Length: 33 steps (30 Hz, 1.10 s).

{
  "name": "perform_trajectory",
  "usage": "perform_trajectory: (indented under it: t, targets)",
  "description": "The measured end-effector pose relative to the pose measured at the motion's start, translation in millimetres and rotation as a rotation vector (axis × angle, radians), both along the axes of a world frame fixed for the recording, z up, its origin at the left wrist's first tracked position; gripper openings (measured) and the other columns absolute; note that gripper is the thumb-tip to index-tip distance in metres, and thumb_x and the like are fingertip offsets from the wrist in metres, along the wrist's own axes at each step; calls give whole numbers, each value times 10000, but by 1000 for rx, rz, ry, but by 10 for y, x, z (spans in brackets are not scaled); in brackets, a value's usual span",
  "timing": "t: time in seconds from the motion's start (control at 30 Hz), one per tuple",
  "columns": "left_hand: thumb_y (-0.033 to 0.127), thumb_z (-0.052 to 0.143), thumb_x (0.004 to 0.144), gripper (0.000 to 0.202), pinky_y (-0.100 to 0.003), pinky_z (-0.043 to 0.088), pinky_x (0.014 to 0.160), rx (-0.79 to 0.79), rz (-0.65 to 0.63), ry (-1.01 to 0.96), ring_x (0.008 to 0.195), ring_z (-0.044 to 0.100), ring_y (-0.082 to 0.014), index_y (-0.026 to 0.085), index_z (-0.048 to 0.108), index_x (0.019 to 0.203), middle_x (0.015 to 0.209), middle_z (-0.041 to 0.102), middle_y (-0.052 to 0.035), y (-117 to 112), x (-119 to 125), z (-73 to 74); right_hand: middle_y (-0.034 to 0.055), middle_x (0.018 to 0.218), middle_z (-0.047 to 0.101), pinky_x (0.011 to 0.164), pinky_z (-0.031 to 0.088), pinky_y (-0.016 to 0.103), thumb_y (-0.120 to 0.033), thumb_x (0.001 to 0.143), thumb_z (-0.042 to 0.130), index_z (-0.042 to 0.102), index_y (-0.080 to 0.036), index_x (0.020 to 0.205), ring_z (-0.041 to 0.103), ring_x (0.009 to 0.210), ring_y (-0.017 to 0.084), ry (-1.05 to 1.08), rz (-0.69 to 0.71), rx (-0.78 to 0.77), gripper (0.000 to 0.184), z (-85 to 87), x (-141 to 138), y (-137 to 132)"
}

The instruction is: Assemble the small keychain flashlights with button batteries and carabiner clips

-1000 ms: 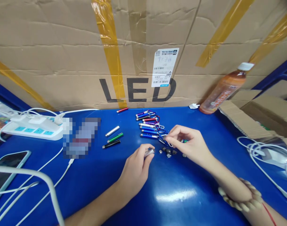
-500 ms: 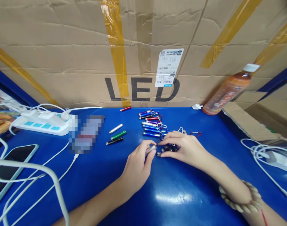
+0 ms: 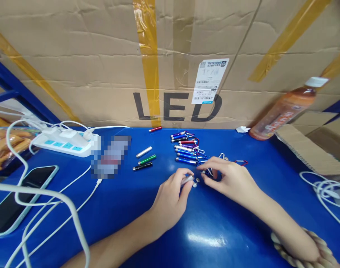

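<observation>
My left hand (image 3: 172, 196) rests on the blue table (image 3: 203, 227) with its fingers pinched round a small silver flashlight tube (image 3: 187, 180). My right hand (image 3: 227, 179) is just to the right, fingers closed in a pinch over several small dark button cells (image 3: 196, 183) lying between the two hands; what its fingertips hold is too small to name. Right behind the hands lies a row of blue and red mini keychain flashlights (image 3: 186, 149) with carabiner clips.
Silver, green and black tubes (image 3: 145, 159) lie to the left. A white power strip (image 3: 65, 142), a phone (image 3: 17, 203) and white cables (image 3: 49, 208) fill the left side. A big cardboard box marked LED (image 3: 170, 63) stands behind. A tea bottle (image 3: 284, 109) leans at right, beside an open carton (image 3: 312, 145).
My right hand came down from the flashlight row to the button cells and now meets the left hand's tube. The view has shifted to the left.
</observation>
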State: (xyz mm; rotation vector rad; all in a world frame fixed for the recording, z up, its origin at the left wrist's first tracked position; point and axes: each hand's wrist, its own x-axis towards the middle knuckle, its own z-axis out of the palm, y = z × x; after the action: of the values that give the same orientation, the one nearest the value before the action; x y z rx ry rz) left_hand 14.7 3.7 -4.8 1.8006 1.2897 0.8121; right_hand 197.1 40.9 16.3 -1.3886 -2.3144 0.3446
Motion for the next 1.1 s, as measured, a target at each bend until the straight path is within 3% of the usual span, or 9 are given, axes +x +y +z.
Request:
perform_trajectory:
  t: [0.13,0.23,0.37,0.53,0.7,0.9,1.03,1.1]
  targets:
    - [254,364,911,149,-239,417,746,20,-25,-17,819,580,-126,237,471,1014,914,616,7,2,-10,2,41,881,615,476,424,194,-263,827,512,661,-216,1008,542,574,87,253,56,-85,239,-8,-43,-12]
    - [247,367,909,152,-248,410,739,46,-32,11,826,568,-133,238,483,1008,905,607,11,6,-19,-7,44,829,616,446,423,188,-333,821,537,679,-193,943,534,538,79,388,91,-263,234,-18,-100,-26]
    - [255,361,911,162,-264,402,735,55,-32,38,835,555,-145,240,494,1003,900,595,7,27,-29,-22,21,701,635,415,406,177,-394,757,615,674,-166,879,508,440,58,500,33,-522,265,-54,-116,-1]
    - [247,349,916,170,-260,392,734,34,-39,33,822,546,-139,241,502,988,879,590,15,45,-36,-31,-29,502,567,383,362,154,-388,622,732,643,-153,734,474,406,51,707,-69,-588,275,-78,-97,31]
    - [264,347,918,166,-260,388,721,8,-52,38,803,543,-141,232,495,986,845,592,13,26,-30,-38,-50,413,526,342,357,136,-371,548,778,536,-157,557,435,353,38,885,-114,-793,324,-57,-156,7]
    - [253,341,918,167,-250,383,715,3,-70,46,796,541,-137,230,501,958,838,592,13,25,-14,-29,-26,523,592,369,412,124,-333,567,775,567,-151,621,516,455,60,941,-100,-788,281,-93,-183,21]
    - [265,340,916,172,-255,386,715,-5,-65,64,789,546,-141,233,496,980,838,592,10,33,-2,-42,-18,541,590,393,446,158,-341,623,739,583,-154,667,526,479,82,810,-36,-742,248,-133,-169,16]
    - [271,337,915,172,-261,385,705,-6,-40,88,782,550,-147,230,497,963,826,591,9,39,-3,-48,-12,553,593,397,440,172,-353,685,690,598,-157,697,525,477,88,708,-29,-641,216,-137,-154,19]
